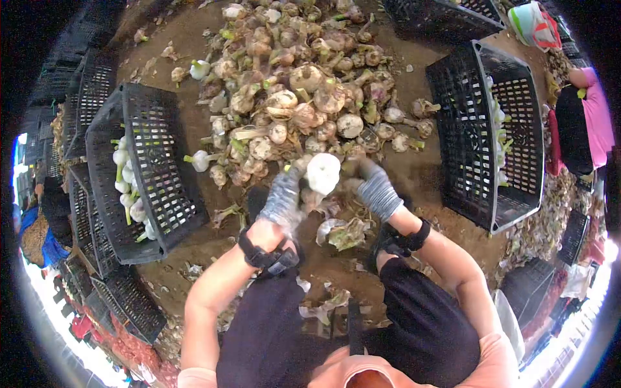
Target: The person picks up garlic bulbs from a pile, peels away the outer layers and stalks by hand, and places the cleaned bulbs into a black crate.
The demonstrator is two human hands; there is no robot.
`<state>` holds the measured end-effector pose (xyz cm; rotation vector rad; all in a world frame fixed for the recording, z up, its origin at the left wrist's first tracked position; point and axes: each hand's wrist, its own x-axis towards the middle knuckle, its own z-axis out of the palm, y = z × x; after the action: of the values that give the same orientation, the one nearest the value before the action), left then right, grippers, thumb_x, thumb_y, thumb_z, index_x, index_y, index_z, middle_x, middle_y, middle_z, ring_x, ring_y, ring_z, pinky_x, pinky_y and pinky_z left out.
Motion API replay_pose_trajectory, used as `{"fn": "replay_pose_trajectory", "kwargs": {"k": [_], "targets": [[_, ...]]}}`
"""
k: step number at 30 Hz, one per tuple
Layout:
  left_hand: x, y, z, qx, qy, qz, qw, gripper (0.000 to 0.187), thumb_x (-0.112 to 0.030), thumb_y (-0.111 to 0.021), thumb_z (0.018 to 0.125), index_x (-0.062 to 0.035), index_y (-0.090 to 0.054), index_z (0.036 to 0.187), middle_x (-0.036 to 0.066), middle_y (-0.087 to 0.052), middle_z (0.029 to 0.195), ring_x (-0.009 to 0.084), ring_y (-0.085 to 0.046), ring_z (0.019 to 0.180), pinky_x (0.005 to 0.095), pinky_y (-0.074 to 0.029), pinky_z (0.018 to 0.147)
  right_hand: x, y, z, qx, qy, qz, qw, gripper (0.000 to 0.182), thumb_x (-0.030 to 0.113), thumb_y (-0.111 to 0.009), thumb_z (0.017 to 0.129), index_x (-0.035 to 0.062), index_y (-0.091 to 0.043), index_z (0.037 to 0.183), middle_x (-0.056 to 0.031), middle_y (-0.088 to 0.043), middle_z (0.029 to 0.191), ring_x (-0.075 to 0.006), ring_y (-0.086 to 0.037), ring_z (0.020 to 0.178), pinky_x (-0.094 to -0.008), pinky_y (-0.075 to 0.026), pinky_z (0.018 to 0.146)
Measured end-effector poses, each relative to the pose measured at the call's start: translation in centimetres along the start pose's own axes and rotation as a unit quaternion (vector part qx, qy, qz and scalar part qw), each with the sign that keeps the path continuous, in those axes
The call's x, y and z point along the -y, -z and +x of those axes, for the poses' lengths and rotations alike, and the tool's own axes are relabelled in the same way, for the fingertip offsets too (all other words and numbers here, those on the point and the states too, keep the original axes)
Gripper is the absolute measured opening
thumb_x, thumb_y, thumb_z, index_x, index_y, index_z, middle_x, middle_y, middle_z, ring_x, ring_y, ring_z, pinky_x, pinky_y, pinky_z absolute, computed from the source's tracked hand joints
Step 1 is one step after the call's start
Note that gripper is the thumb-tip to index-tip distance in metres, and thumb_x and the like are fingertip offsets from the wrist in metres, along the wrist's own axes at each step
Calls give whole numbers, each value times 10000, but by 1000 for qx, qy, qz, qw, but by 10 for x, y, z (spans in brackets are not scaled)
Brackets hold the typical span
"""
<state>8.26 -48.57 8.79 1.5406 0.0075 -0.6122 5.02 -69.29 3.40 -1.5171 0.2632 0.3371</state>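
Grey knitted gloves on left hand [283, 197] and right hand [377, 189], black wrist straps, black trousers, peach short sleeves

Grey knit gloves cover the left hand [283, 197] and right hand [377, 189] around a white garlic bulb [323, 172]. Flanking the tan-and-purplish garlic pile [304, 84], black lattice crates [139, 174] hold white bulbs with green stems.

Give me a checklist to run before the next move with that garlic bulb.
1. Bulb held in both hands: ok; left hand and right hand flank it.
2. Gloves on both hands: ok.
3. Bulb's outer skin off: ok, it looks white and clean.
4. Stem trimmed: cannot tell, hidden.
5. Left crate has room: ok, few bulbs inside.
6. Right crate has room: ok.
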Motion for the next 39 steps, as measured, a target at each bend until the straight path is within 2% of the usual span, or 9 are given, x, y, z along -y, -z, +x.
{"fn": "replay_pose_trajectory", "kwargs": {"k": [3, 6, 8, 10, 16, 25, 34, 36, 39], "targets": [[-18, 38, -17, -128, -12, 214, 968, 484, -23, -506, 723, -18, -450, 1203, 110, -551, 1083, 240, -540, 959, 322, -437, 875, -24, 5, -16, 81, -62, -253, 962, 349, 154, -628, 749, 12, -542, 1057, -190, -616, 948, -321, -593, 895, -361, -462, 777], [-63, 87, -45, -331, -261, 637, 645, 487, -202, -599, 769, -9, -459, 1193, 118, -579, 1011, 252, -568, 902, 329, -483, 806, -12, 15, -26, 140, -61, -279, 948, 382, 226, -618, 760, 7, -553, 1067, -222, -603, 997, -366, -574, 950, -394, -459, 795], [-93, 125, -46, -508, -210, -167, 819, 341, -313, -568, 828, -27, -568, 1013, 56, -586, 847, 163, -571, 762, 235, -492, 696, -7, 22, -27, 98, -32, -315, 944, 354, 242, -611, 775, 10, -578, 1040, -220, -614, 958, -358, -589, 916, -385, -465, 782], [-105, 151, -62, -578, -195, -255, 750, 455, -459, -568, 820, -32, -577, 978, 64, -589, 836, 153, -572, 713, 240, -500, 660, -8, 28, -21, 109, -72, -304, 944, 342, 243, -601, 793, 9, -588, 1043, -220, -612, 975, -357, -587, 927, -374, -465, 784], [-41, 126, -18, -281, -91, 409, 863, 371, -278, -709, 739, -52, -605, 1015, 90, -620, 941, 236, -571, 900, 343, -442, 848, -8, 23, -8, 71, -22, -288, 955, 354, 286, -578, 831, -2, -592, 1037, -228, -616, 941, -380, -583, 894, -391, -465, 776], [22, 83, 37, -203, -161, 696, 670, 697, -352, -741, 621, -58, -480, 1196, 196, -515, 1100, 354, -499, 1017, 449, -404, 871, 0, 5, -11, 130, -33, -359, 923, 303, 271, -586, 843, -7, -594, 964, -207, -618, 862, -335, -600, 820, -365, -460, 713], [13, 77, 28, -220, -212, 575, 759, 682, -244, -806, 584, -54, -440, 1126, 153, -528, 1069, 304, -536, 961, 403, -444, 848, 37, -13, -14, 214, -58, -193, 956, 187, 153, -588, 806, 37, -622, 948, -136, -646, 899, -216, -617, 823, -317, -484, 755], [3, 66, 17, -257, -175, 187, 932, 590, -237, -786, 644, -57, -444, 1089, 104, -524, 1069, 233, -536, 980, 339, -462, 844, 47, -14, -17, 229, -88, -47, 968, 180, 138, -584, 808, 39, -630, 951, -86, -649, 905, -183, -603, 852, -316, -480, 773], [-26, 44, 1, -152, -122, -118, 974, 648, -150, -749, 686, -81, -400, 1228, 45, -501, 1105, 175, -515, 1007, 288, -456, 846, 54, -19, -15, 229, -79, 55, 969, 281, 213, -536, 885, 22, -569, 1087, -54, -632, 926, -147, -579, 870, -289, -468, 797]]}}
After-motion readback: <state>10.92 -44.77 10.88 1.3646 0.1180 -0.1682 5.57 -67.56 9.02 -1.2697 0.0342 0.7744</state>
